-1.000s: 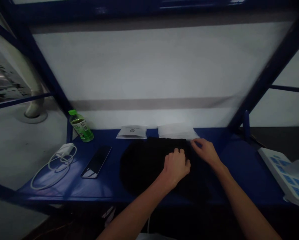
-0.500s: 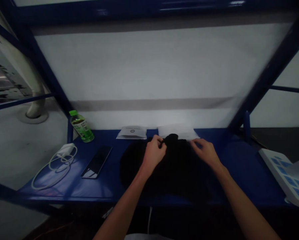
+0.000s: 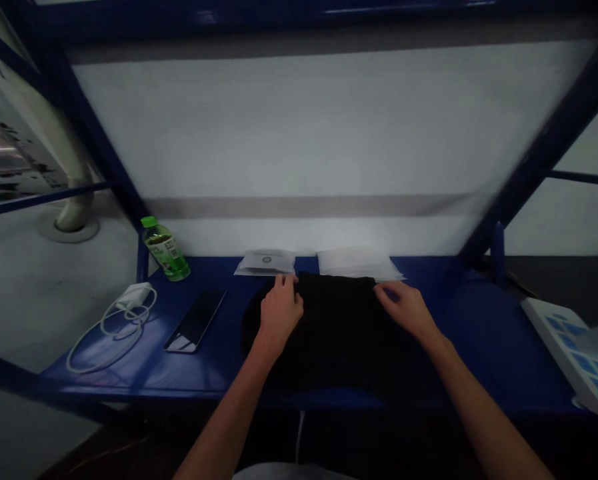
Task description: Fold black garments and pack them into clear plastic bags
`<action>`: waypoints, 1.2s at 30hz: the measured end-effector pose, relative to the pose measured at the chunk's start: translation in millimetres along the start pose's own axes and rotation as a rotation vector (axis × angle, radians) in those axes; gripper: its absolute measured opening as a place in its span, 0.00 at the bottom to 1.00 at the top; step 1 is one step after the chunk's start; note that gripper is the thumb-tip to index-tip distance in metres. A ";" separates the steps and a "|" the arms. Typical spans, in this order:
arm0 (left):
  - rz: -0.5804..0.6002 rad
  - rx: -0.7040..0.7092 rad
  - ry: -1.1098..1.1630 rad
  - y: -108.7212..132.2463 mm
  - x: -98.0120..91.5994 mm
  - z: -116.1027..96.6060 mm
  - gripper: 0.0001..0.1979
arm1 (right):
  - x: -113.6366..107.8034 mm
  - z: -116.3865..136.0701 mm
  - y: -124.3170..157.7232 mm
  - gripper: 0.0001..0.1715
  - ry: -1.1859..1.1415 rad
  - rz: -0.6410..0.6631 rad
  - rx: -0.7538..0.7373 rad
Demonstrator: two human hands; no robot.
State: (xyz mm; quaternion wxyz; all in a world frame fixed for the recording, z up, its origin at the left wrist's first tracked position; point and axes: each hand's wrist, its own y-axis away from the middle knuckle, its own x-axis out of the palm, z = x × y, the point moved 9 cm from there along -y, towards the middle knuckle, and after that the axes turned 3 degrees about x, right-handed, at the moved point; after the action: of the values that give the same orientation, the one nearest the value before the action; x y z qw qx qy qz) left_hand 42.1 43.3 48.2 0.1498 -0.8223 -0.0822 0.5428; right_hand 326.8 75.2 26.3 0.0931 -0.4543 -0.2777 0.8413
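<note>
A piece of black clothing (image 3: 333,327) lies on the blue tabletop in front of me, its upper edge drawn out nearly straight between my hands. It is too dark to show which kind of garment it is. My left hand (image 3: 281,312) is closed at the upper left corner, fingers bent over the cloth. At the upper right corner, my right hand (image 3: 405,307) pinches the edge between thumb and fingers. Just beyond the cloth lie two flat white packets: a left packet (image 3: 266,261) with a small round print and a wider right packet (image 3: 357,262).
To the left are a black phone (image 3: 197,321), a white charger with its cable (image 3: 135,295) and a green-capped drink bottle (image 3: 167,251). A white tray with blue compartments (image 3: 569,347) stands at the right. Blue frame posts (image 3: 516,170) and a pale wall border the table (image 3: 479,333).
My left hand has moved left along the garment's upper edge, from near the middle to the corner. The bunched edge is now spread straight. My right hand has shifted only slightly.
</note>
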 end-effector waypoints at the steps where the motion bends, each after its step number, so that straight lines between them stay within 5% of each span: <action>1: -0.035 0.041 0.020 1.2 -6.2 -8.8 0.12 | 0.0 0.0 0.1 0.16 -0.002 -0.001 0.000; 4: -0.038 0.206 0.095 9.2 -10.7 -41.2 0.10 | -0.8 -0.9 -0.1 0.16 -0.008 -0.005 0.002; 8: 0.092 0.336 0.059 20.7 13.9 -70.0 0.19 | -1.6 -2.9 0.0 0.16 -0.014 -0.006 0.003; 13: 0.215 0.350 -0.084 20.8 48.0 -72.5 0.11 | -1.4 -7.3 0.8 0.16 -0.008 -0.014 0.017; 19: 0.151 0.328 0.107 11.5 34.6 -63.4 0.06 | -0.1 -7.1 0.9 0.17 -0.009 -0.010 0.013; 23: 0.027 0.213 0.420 2.8 6.7 -33.2 0.05 | -1.2 -7.6 1.0 0.17 -0.010 -0.014 0.015; 27: -0.029 -0.009 0.616 -0.7 -14.4 19.7 0.07 | -1.6 -9.5 1.3 0.17 -0.014 -0.014 0.021; 31: -0.077 -0.141 0.395 5.2 -33.5 73.4 0.08 | -0.7 -11.2 1.4 0.17 -0.020 -0.006 0.024; 36: 0.018 -0.140 0.079 14.1 -29.1 112.8 0.09 | 1.1 -12.9 1.6 0.17 -0.028 -0.001 0.027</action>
State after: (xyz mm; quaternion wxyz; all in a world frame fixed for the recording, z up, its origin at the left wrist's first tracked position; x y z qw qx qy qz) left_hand -73.3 39.0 27.4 0.0905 -0.8523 -0.1066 0.5040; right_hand 336.9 79.2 19.0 0.0958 -0.4411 -0.2678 0.8512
